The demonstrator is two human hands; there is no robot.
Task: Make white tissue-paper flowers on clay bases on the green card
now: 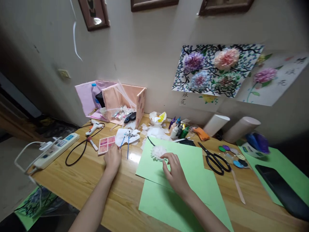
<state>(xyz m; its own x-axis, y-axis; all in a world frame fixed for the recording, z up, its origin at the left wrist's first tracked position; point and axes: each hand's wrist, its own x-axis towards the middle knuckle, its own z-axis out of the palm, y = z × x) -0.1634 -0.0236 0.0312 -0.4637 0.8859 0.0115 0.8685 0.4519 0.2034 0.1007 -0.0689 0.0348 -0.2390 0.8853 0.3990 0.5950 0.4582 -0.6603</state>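
**White ruffled flower [158,152] under the right hand's [175,170] fingertips**

The flower lies on the upper green sheet [187,156]. Over that sheet, the right hand's thumb and forefinger meet the flower's edge; whether they pinch it, I cannot tell. Left of the sheet, the left hand [112,158] is at the pink palette [105,144], its grip hidden. Black-handled scissors [210,154] lie right of the sheet.

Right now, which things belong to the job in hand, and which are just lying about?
Likely in the job:
- white flower, at the right hand
- green sheet under it
- pink tray, by the left hand

Apparently lying about:
- scissors
- phone
- glue gun
- wooden stick
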